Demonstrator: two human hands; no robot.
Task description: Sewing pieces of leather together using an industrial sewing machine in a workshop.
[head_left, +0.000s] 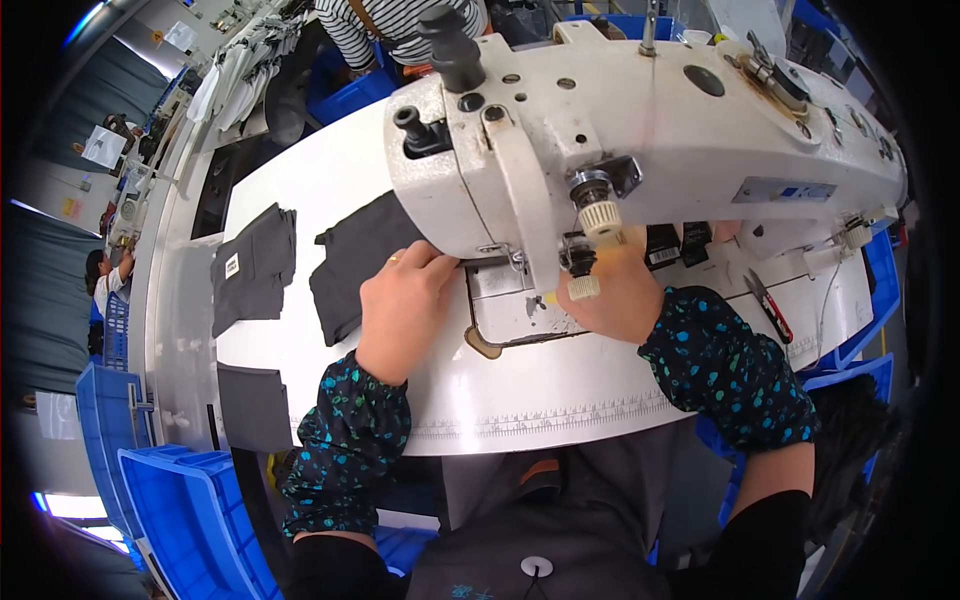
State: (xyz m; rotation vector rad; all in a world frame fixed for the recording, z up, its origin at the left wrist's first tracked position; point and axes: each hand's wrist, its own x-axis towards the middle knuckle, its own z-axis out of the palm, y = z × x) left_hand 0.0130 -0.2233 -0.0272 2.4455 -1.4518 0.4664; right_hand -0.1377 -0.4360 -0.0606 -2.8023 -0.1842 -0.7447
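A white industrial sewing machine [680, 130] stands over a white table, its head between my hands and away from me. My left hand [405, 305], with a ring on one finger, is closed at the edge of a dark grey fabric piece [358, 250], left of the metal needle plate [495, 283]. On the right of the plate, my right hand [618, 295] reaches under the machine arm. Tension knobs cover part of it and its fingertips are hidden, so what it holds does not show. Both forearms wear dark sleeve covers with blue-green spots.
Folded grey fabric pieces [255, 265] lie left, with another grey piece [253, 408] at the edge. Red-handled thread snips [768, 305] and black labels [680, 245] are right. A printed ruler [540, 415] runs along the near edge. Blue bins [195, 515] flank the table; a striped-shirted person stands beyond.
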